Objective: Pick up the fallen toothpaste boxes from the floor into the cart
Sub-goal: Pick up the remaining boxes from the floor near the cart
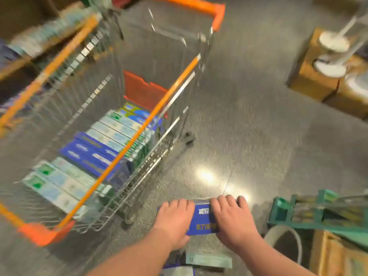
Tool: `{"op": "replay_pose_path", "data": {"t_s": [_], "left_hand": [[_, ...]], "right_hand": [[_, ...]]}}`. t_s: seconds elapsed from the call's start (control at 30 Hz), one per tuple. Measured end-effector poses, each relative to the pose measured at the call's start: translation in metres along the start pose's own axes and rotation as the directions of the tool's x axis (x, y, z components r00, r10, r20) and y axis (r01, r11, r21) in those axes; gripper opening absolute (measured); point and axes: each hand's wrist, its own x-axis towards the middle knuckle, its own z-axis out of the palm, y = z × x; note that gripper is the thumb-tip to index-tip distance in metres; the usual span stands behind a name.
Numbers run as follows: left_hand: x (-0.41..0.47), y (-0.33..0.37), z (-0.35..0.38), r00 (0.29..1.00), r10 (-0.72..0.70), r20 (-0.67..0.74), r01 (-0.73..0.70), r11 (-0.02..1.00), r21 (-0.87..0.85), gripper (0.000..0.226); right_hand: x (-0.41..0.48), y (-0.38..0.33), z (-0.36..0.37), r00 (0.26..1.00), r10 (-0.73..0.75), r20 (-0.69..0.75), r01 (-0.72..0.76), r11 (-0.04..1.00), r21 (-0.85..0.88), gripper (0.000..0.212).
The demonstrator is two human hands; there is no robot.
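as the blue toothpaste box [202,219] is clasped at both ends by left hand [175,218] and right hand [231,220], low beside the cart [133,140], it is judged light, stiff, dentable; the ends are best held. a pale green box [209,260] is seen on the floor [258,136].

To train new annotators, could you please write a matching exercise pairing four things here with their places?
1. blue rectangular toothpaste box
2. pale green cardboard toothpaste box
3. silver wire shopping cart with orange rails
4. brown cardboard cartons

a. on the floor, low in the view
b. holds rows of toothpaste boxes
c. gripped by left hand and right hand
d. upper right, under white discs

Pairs: 1-c, 2-a, 3-b, 4-d.
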Motion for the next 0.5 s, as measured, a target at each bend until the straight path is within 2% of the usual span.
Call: {"op": "replay_pose_path", "data": {"t_s": [0.13, 0.27, 0.4, 0.5], "left_hand": [[-0.066, 0.009, -0.113, 0.986, -0.001, -0.169, 0.007, 0.999, 0.036, 0.064], [-0.112, 0.008, -0.199, 0.938, -0.03, -0.345, 0.058, 0.996, 0.07, 0.058], [-0.147, -0.008, -0.265, 0.883, -0.035, -0.469, 0.114, 0.983, 0.142, 0.063], [-0.168, -0.034, -0.299, 0.864, -0.019, -0.504, 0.128, 0.975, 0.182, 0.066]], "right_hand": [[-0.027, 0.005, -0.129, 0.99, -0.06, -0.125, 0.044, 0.992, -0.122, 0.064], [-0.03, 0.008, -0.234, 0.951, -0.139, -0.277, 0.067, 0.965, -0.252, 0.055], [-0.028, 0.0, -0.315, 0.94, -0.153, -0.305, 0.047, 0.943, -0.329, 0.055], [-0.018, -0.016, -0.355, 0.927, -0.204, -0.314, 0.09, 0.936, -0.342, 0.061]]}}
